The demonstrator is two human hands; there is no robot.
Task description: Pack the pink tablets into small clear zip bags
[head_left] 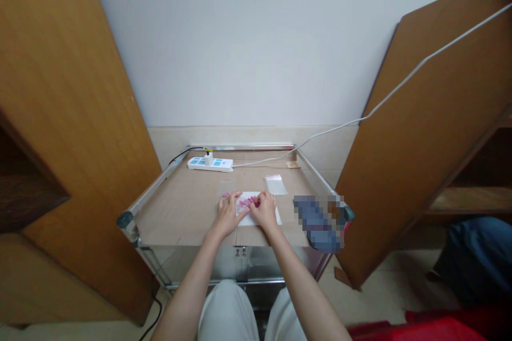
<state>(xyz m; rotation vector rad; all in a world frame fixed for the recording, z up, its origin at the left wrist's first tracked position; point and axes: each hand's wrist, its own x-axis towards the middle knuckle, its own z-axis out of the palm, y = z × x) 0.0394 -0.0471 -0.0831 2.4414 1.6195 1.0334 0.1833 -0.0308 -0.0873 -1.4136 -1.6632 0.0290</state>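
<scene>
Both my hands rest on a white sheet [262, 219] lying on the brown table top [188, 208]. A cluster of small pink pieces [246, 202] lies on the sheet between them. My left hand [228, 212] lies flat with its fingers spread beside the pink pieces. My right hand [264, 209] has its fingers curled together at the pink pieces, pinching something too small to name. Two small clear plastic bags lie nearby: one [276, 184] just beyond my right hand, one [226, 187] beyond my left hand.
A white power strip [210, 163] with a plug and a white cable [400, 85] sits at the table's far edge by the wall. Wooden panels [68, 117] lean on both sides. A blurred blue object [320, 221] sits at the table's right edge.
</scene>
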